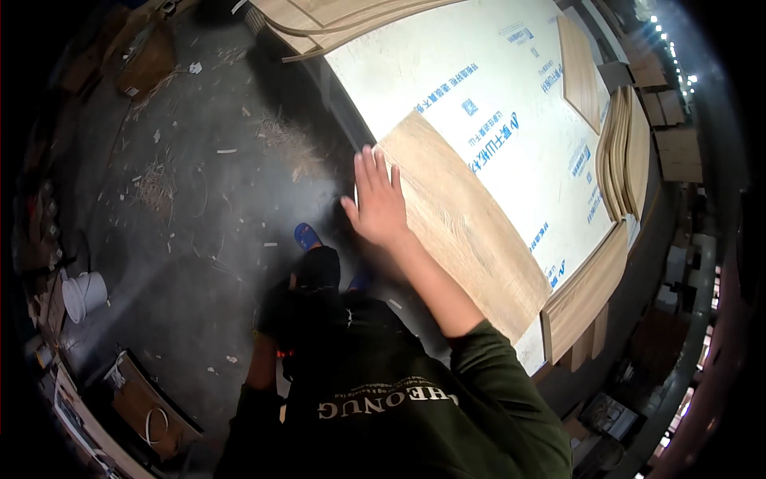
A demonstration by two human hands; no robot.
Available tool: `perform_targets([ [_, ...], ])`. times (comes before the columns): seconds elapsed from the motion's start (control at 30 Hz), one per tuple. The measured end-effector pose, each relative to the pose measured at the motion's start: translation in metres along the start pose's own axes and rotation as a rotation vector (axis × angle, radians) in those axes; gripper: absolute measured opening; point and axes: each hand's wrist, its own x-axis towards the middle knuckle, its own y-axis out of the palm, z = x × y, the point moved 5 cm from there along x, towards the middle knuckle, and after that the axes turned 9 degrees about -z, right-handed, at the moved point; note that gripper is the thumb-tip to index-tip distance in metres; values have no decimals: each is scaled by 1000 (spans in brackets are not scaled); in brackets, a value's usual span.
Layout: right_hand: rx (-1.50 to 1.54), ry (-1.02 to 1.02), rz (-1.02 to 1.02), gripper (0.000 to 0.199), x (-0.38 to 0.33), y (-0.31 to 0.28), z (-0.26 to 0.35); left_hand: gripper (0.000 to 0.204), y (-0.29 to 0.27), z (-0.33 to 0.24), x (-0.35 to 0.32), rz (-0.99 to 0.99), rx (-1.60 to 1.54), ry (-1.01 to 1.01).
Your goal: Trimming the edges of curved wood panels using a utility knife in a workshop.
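Observation:
My right hand [377, 198] lies at the left edge of a light wood-grain board [463, 215], its fingers stretched out and slightly apart, with nothing in it. Under that board is a large white sheet [447, 60] with blue print. My left forearm [260, 363] hangs low beside my dark trousers. The left hand [275, 315] is a dark shape there, perhaps gloved, and its fingers cannot be made out.
Curved wood-grain strips [626, 152] are stacked at the sheet's right side. A narrow wood-grain board [578, 72] lies farther back, with long strips [335, 24] at the far edge. Shavings [155, 191] litter the dark floor. A white bucket [84, 295] stands at left.

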Motion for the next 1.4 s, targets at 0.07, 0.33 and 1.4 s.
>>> perform_targets([
  [0.07, -65, 75, -67, 79, 47, 7, -10, 40, -6, 72, 2, -117, -146, -252],
  [0.33, -211, 533, -167, 82, 109, -9, -99, 35, -43, 63, 32, -16, -336, -460],
  [1.4, 77, 529, -563, 91, -333, -180, -113, 22, 42, -350, -21, -90, -602, 659],
])
